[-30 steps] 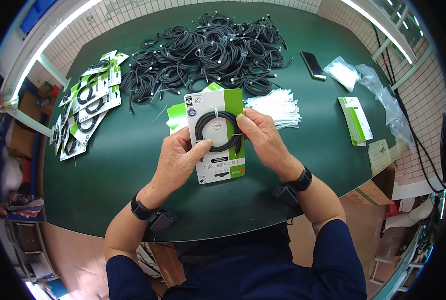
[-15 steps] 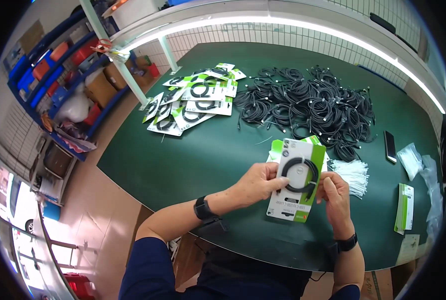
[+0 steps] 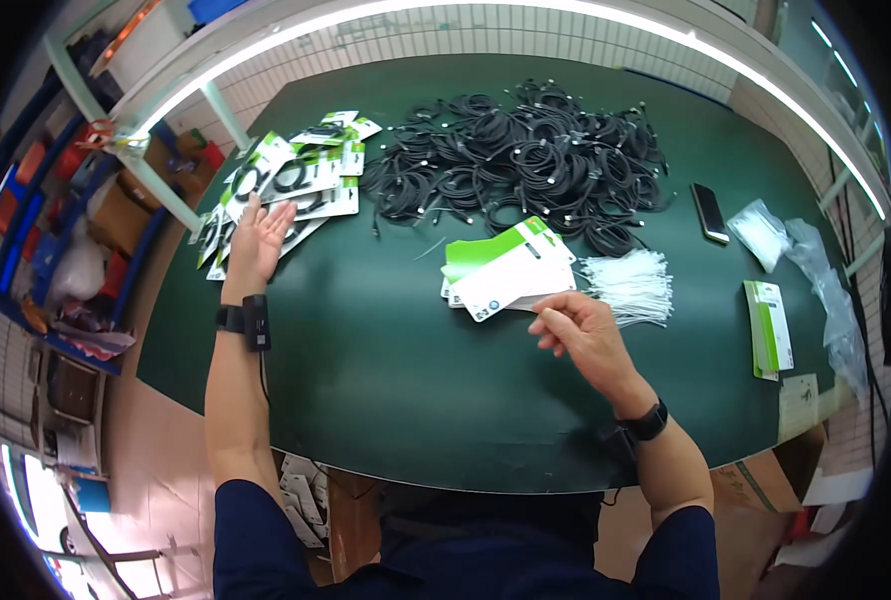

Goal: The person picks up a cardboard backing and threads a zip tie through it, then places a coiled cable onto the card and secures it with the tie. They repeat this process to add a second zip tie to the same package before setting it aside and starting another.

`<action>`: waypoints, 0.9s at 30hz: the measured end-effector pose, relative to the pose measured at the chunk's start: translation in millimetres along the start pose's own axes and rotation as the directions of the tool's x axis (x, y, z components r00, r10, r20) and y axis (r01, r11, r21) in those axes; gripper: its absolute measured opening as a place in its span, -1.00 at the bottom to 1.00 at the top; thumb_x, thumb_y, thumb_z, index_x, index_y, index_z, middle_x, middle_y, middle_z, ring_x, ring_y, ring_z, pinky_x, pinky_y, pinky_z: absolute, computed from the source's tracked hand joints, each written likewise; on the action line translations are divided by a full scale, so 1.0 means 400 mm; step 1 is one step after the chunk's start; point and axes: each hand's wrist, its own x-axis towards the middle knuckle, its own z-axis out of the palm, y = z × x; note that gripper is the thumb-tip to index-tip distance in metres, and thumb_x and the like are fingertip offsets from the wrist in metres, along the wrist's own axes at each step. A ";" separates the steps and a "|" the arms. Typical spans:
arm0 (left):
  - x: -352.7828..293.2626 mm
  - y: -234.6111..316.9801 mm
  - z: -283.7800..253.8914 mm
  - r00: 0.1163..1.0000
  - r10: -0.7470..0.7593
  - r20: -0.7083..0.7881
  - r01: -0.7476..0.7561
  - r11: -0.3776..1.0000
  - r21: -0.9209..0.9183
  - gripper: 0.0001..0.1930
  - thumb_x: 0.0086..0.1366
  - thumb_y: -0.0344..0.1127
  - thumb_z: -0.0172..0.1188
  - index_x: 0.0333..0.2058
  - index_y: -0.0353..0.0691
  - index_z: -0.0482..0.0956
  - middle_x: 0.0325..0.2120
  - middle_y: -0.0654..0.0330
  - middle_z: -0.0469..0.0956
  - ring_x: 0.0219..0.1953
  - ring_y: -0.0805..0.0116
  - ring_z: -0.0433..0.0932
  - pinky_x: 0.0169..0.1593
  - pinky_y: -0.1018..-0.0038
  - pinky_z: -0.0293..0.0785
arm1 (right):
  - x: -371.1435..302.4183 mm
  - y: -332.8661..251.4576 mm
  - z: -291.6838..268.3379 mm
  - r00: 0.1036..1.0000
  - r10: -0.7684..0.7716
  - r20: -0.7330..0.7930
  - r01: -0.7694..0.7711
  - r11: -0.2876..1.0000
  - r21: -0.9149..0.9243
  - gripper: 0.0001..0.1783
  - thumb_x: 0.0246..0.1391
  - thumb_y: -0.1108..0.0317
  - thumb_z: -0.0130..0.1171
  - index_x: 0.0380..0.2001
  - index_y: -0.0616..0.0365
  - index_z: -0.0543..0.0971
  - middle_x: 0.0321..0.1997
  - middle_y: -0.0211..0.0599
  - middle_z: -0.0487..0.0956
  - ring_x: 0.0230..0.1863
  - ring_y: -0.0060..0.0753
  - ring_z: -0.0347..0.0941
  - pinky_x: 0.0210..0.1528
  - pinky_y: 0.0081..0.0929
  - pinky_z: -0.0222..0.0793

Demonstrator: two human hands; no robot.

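My left hand (image 3: pixel 257 236) is stretched out to the left with fingers spread, holding nothing, right beside a heap of white-and-green cards with black cable coils on them (image 3: pixel 291 180). My right hand (image 3: pixel 578 332) hovers just below a small stack of blank white-and-green backing cards (image 3: pixel 511 270) near the middle of the green table (image 3: pixel 366 350); its fingers are loosely curled and nothing shows in them. A big pile of coiled black cables (image 3: pixel 526 165) lies at the back of the table.
A bundle of white ties (image 3: pixel 631 285) lies right of the card stack. Further right are a dark phone (image 3: pixel 710 211), clear plastic bags (image 3: pixel 766 232) and another stack of green-edged cards (image 3: pixel 769 330). Shelves and boxes stand off the left side.
The card with the cable coil that both hands held is gone from the centre. My left hand has swung out to the finished heap at left. My right hand stayed near the blank cards.
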 end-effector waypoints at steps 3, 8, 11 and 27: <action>-0.016 -0.104 -0.036 0.990 -0.063 0.122 0.035 0.974 0.225 -0.51 0.52 -0.25 0.28 0.23 -0.51 0.41 0.00 -0.09 0.64 0.01 0.16 0.70 0.15 0.30 0.71 | 0.001 -0.007 0.007 1.000 -0.023 0.009 0.023 0.999 -0.035 -0.79 0.46 0.39 0.14 -0.02 0.26 0.66 -0.25 -0.34 0.74 -0.37 -0.68 0.61 -0.35 -0.72 0.49; -0.061 -0.241 0.080 0.921 -0.204 0.331 -0.028 0.813 0.581 -0.51 0.49 -0.32 0.30 0.27 -0.44 0.45 0.03 -0.02 0.65 -0.02 0.22 0.70 0.08 0.34 0.71 | -0.009 0.011 -0.006 1.000 -0.015 0.024 0.015 0.999 -0.036 -0.81 0.45 0.41 0.14 -0.04 0.26 0.67 -0.26 -0.35 0.74 -0.37 -0.70 0.60 -0.36 -0.74 0.48; -0.031 -0.325 0.160 0.903 -0.090 0.420 -0.306 0.551 0.776 -0.51 0.34 -0.40 0.38 0.22 -0.35 0.54 -0.01 0.07 0.67 -0.09 0.25 0.70 -0.02 0.39 0.66 | -0.014 0.008 -0.008 1.000 -0.005 0.027 0.006 0.999 -0.032 -0.82 0.44 0.42 0.15 -0.05 0.26 0.67 -0.26 -0.35 0.74 -0.37 -0.70 0.59 -0.36 -0.74 0.48; 0.051 -0.407 0.195 0.439 0.665 0.605 -0.558 -0.327 0.763 -0.64 0.07 -0.45 0.48 -0.11 -0.26 0.66 -0.24 0.06 0.61 -0.10 0.00 0.61 0.04 0.13 0.56 | -0.011 0.013 0.015 0.997 -0.019 0.069 0.025 0.995 -0.096 -0.82 0.45 0.40 0.16 -0.06 0.26 0.68 -0.27 -0.35 0.74 -0.37 -0.70 0.60 -0.35 -0.73 0.51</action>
